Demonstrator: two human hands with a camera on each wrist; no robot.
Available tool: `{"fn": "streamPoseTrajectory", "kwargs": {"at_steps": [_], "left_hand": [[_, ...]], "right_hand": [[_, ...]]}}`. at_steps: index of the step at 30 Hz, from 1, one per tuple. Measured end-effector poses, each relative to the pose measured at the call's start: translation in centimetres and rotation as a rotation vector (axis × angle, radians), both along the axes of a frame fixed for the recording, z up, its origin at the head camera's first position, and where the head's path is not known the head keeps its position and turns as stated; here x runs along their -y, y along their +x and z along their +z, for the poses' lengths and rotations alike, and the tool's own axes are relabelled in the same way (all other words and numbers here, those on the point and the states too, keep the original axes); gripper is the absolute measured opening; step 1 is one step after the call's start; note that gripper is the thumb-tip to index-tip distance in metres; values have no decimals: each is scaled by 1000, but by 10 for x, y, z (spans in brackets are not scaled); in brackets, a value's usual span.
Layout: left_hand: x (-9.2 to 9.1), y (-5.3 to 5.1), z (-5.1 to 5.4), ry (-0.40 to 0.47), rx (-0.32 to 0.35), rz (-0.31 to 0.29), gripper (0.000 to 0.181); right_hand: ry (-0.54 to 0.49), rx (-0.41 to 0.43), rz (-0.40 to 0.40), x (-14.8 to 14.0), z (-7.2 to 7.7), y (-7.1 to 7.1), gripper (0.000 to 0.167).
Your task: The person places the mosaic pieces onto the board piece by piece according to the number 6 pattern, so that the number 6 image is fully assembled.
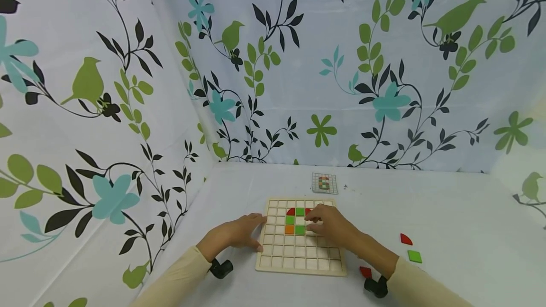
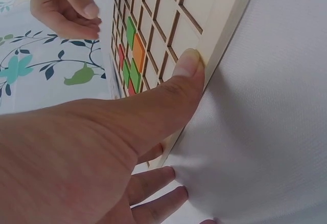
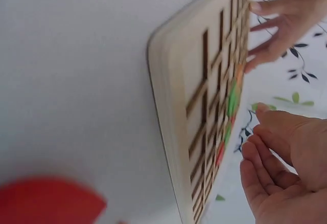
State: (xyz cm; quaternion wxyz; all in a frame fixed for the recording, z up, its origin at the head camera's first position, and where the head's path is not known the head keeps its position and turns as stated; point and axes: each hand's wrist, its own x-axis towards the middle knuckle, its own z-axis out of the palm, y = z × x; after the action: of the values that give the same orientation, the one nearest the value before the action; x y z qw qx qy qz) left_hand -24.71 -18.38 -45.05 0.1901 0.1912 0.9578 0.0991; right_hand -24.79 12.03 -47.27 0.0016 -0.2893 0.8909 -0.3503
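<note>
A pale wooden grid board (image 1: 300, 264) lies on the white table, with several red, green and orange tiles in its upper middle. These include a red rounded tile (image 1: 291, 212), a green square tile (image 1: 290, 220) and an orange square tile (image 1: 289, 230). My left hand (image 1: 236, 233) rests at the board's left edge. In the left wrist view its thumb (image 2: 186, 68) presses the rim, the other fingers spread below. Over the board's right half is my right hand (image 1: 330, 224), fingers loosely bent. Nothing shows between its thumb and fingers (image 3: 260, 168) in the right wrist view.
Behind the board lies a small grid card (image 1: 324, 183) with a coloured pattern. To the right are a loose red rounded tile (image 1: 406, 239), a green square tile (image 1: 414, 256) and another red tile (image 1: 365, 272) near the right wrist. Patterned cloth (image 1: 264, 108) hangs behind and at left.
</note>
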Motion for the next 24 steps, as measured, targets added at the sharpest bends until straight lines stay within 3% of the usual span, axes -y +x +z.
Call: {"fn": "streamPoseTrajectory", "kwargs": {"at_steps": [9, 15, 24], "left_hand": [[-1, -2, 0, -13, 4, 0, 90], [-2, 0, 1, -19, 3, -1, 90], [-2, 1, 2, -25, 0, 7, 89]], "right_hand": [[-111, 142, -153, -63, 20, 2, 25], [-124, 169, -252, -112, 29, 13, 33], [-94, 312, -372, -173, 15, 36, 47]]}}
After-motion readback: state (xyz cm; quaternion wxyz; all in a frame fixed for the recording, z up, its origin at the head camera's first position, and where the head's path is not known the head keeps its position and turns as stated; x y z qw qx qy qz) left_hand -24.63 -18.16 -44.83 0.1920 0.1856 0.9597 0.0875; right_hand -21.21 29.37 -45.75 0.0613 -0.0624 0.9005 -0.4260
